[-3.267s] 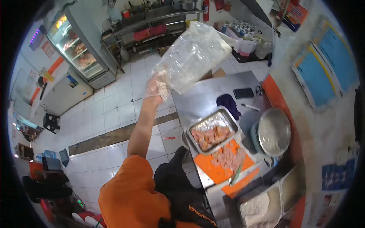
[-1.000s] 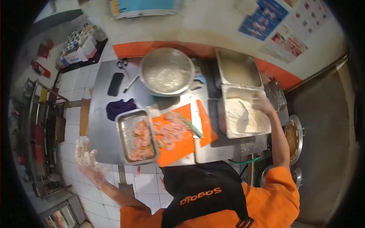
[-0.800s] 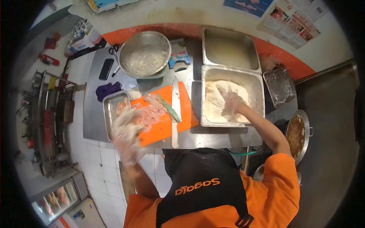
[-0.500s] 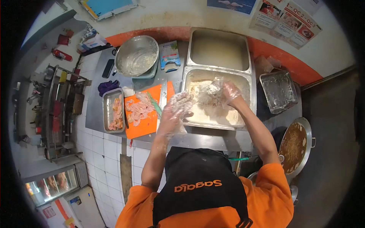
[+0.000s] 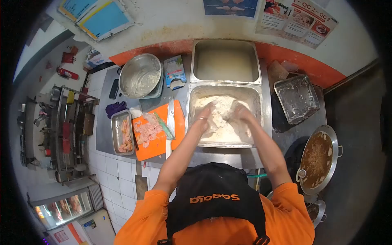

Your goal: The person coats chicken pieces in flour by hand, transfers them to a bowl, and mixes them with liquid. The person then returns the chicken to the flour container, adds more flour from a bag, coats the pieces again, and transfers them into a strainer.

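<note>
A deep steel pan of flour (image 5: 258,98) stands in front of me, and both my hands, in clear plastic gloves, are down inside it. My left hand (image 5: 206,117) is at the left of a floury, lumpy heap (image 5: 222,110). On the heap's right side is my right hand (image 5: 241,114), blurred by motion. Flour and the crinkled gloves hide the fingers of both hands, so their grip does not show. Left of the pan, an orange cutting board (image 5: 153,151) carries pale raw meat strips (image 5: 148,131) and a large white-handled knife (image 5: 170,126).
Behind the flour pan is a steel pan of cloudy liquid (image 5: 226,61). A steel bowl (image 5: 141,75) and a small tray of meat pieces (image 5: 122,132) are at the left. At the right stand a floury rectangular container (image 5: 296,100) and a wide pan of brown oil (image 5: 316,159).
My left hand has moved right, from near the cutting board into the flour pan. My right hand stays in the flour, now opposite the left. The view has shifted slightly.
</note>
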`<state>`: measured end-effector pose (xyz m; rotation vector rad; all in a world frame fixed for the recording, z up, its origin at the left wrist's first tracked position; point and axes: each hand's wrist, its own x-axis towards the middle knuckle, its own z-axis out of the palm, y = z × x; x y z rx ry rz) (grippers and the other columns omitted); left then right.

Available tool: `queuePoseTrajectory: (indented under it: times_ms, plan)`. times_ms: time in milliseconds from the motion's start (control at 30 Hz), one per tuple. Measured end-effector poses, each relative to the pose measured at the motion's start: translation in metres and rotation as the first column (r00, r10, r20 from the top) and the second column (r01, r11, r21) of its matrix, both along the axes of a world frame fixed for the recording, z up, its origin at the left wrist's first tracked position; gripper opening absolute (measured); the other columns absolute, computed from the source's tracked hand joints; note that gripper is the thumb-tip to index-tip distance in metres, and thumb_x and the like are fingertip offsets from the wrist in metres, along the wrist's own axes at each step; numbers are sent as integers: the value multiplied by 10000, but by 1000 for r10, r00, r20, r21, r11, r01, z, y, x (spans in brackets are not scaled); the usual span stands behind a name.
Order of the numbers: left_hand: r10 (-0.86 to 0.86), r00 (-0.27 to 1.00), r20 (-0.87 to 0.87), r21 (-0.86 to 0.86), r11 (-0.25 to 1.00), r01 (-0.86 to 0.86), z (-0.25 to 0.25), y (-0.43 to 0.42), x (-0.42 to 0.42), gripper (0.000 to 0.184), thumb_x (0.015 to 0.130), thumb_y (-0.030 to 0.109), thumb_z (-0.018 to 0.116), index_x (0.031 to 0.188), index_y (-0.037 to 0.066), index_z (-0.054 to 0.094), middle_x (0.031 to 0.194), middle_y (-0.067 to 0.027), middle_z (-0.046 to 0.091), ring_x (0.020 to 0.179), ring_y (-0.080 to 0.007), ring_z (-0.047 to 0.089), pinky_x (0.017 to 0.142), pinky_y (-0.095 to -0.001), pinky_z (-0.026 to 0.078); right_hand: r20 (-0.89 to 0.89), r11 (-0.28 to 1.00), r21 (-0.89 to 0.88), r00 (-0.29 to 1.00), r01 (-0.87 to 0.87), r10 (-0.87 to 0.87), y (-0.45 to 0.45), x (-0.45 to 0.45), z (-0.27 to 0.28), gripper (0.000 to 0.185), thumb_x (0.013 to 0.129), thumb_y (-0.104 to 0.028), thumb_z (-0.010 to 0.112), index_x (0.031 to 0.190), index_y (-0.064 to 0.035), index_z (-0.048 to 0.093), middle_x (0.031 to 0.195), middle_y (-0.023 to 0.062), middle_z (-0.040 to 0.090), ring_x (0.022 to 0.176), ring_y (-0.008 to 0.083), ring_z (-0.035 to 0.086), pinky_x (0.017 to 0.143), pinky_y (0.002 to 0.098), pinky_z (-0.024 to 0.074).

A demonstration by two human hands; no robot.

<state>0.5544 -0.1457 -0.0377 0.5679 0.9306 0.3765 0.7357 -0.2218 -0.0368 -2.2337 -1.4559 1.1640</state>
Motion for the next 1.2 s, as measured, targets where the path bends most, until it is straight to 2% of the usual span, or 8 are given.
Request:
queuePoseTrajectory:
  times_ms: [100, 133, 333, 433, 733, 867, 1100, 1200]
  plan:
    - [-147, 976, -159, 156, 973, 172, -48, 4, 7, 583, 871, 259, 697, 1350, 4, 482, 1230, -149, 589, 1067, -231, 598, 831, -340, 518, -561, 931, 79, 788, 356, -254, -6, -21, -42, 735, 761, -83, 770, 1386, 30, 399, 1126, 119, 621, 961, 162, 587, 830, 317, 520]
    - [-151, 952, -265, 171, 965, 200, -25, 3, 6, 590, 868, 259, 701, 1346, -9, 481, 1229, -164, 587, 1054, -227, 604, 811, -335, 522, -608, 926, 171, 775, 337, -170, -6, -12, -74, 1000, 670, -236, 867, 1426, 81, 295, 1097, 167, 664, 909, 205, 639, 775, 306, 536]
    - [-234, 750, -619, 371, 754, 542, 1, 23, -33, 664, 897, 484, 508, 1225, -93, 513, 1114, -268, 627, 1032, -336, 631, 843, -403, 486, -308, 852, 440, 939, 285, -154, -32, -24, 45, 522, 789, -59, 738, 1261, 28, 535, 1085, 84, 659, 936, 153, 630, 843, 299, 523]
    - [-152, 681, -716, 463, 626, 627, 46, 15, -45, 615, 871, 447, 481, 1167, -89, 541, 1088, -336, 616, 1069, -415, 609, 903, -467, 444, -670, 700, 413, 715, 582, -199, -46, -31, 68, 409, 803, -94, 735, 1167, 29, 595, 1053, 87, 677, 939, 161, 644, 848, 303, 521]
    - [-86, 667, -740, 672, -150, 725, 165, 27, -44, 286, 736, 219, 686, 740, -50, 589, 716, -282, 598, 716, -458, 601, 650, -503, 481, -130, 813, 580, 991, 52, 30, -51, -13, 144, 472, 720, -163, 731, 1154, -20, 613, 1034, 188, 640, 931, 365, 599, 867, 419, 475]
    - [-132, 699, -703, 712, -136, 689, 185, 34, -38, 336, 741, 274, 742, 767, -27, 595, 760, -245, 606, 749, -426, 587, 660, -477, 472, 234, 688, 720, 965, -88, -122, -60, -15, 130, 580, 710, -136, 723, 1259, -52, 557, 1188, 179, 588, 1064, 368, 557, 924, 427, 448]
    - [-147, 815, -560, 808, -315, 498, 189, 31, -40, 389, 780, 75, 649, 1159, 13, 592, 969, -181, 649, 949, -372, 610, 848, -435, 467, -195, 667, 726, 980, 170, -37, -64, -21, 161, 461, 780, -161, 694, 1213, -43, 587, 1148, 173, 627, 1037, 362, 571, 909, 415, 450]
    - [-302, 817, -492, 865, -62, 498, 156, 38, -41, 414, 785, 100, 610, 1175, -19, 542, 986, -248, 620, 915, -419, 596, 809, -448, 475, -77, 707, 707, 996, 22, 46, -65, -14, 163, 388, 820, -218, 663, 1155, -30, 613, 1076, 206, 649, 962, 371, 604, 859, 417, 475]
